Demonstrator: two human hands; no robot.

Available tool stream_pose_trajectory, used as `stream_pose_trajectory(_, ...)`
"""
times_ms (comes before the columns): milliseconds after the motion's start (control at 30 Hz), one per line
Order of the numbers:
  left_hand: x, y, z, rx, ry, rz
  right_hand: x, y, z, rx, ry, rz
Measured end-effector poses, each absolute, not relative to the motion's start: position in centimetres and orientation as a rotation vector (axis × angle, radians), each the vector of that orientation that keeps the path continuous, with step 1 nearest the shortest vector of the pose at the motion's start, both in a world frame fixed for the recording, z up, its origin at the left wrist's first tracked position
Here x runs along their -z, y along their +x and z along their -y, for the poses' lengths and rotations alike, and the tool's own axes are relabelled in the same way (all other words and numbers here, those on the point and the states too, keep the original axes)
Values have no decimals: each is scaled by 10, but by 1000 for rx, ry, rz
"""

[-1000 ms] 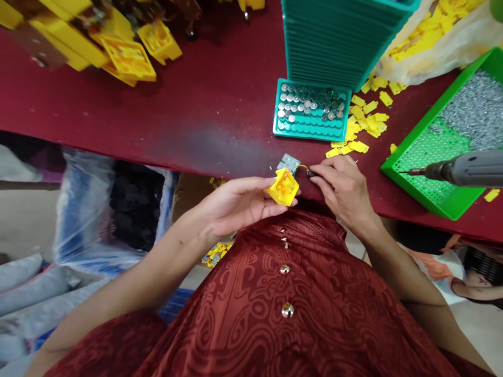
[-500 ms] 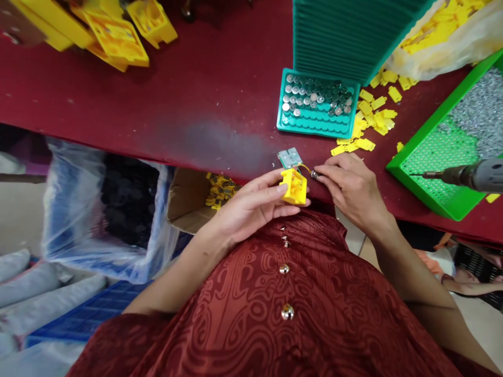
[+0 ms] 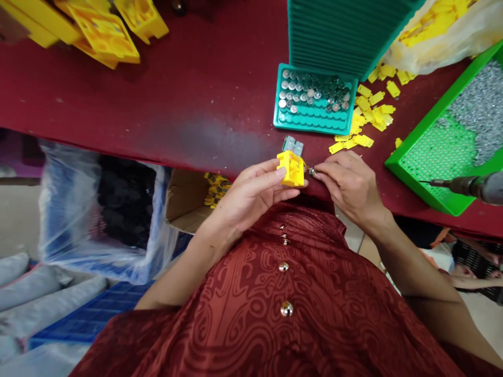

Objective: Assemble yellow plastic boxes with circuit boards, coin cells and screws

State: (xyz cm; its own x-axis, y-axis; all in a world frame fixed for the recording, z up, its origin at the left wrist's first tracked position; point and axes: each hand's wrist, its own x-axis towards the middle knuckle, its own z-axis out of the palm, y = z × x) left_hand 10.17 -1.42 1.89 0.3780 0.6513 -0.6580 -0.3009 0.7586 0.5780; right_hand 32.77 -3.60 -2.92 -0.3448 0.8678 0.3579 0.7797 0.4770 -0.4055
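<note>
My left hand point(image 3: 259, 191) is closed on a small yellow plastic housing point(image 3: 291, 170), its open side with inner compartments facing up. A grey-green flat part point(image 3: 293, 145), perhaps a small circuit board, sticks out just beyond the housing. Thin wires run from there toward my right hand point(image 3: 348, 180). Between the thumb and fingers of that hand is a small round metal part point(image 3: 312, 172) at the wire end, partly covered by the fingertips. Both hands are held close together above the front edge of the red-covered table point(image 3: 220, 115).
A teal tray point(image 3: 314, 125) of button cells lies beyond my hands, below a teal stack point(image 3: 349, 36). Loose yellow pieces point(image 3: 363, 140) are scattered to its right. An electric screwdriver point(image 3: 471, 186) hangs over a green basket point(image 3: 444, 201) of screws. Left are a cardboard box point(image 3: 184, 201) and a lined blue crate point(image 3: 70, 220).
The yellow housing in my left hand has shifted slightly up and tipped. The grey-green part now stands more upright behind it. My right hand keeps its pinch, nearly in place.
</note>
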Motion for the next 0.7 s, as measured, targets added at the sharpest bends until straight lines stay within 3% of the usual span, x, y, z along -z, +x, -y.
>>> stream_pose_trajectory(267, -11, 107, 16, -658, 298, -827, -5, 309, 43, -746, -1403, 1612)
stream_pose_trajectory(700, -3, 107, 25, -718, 521, -862, 2, 301, 54, -561, -1415, 1813)
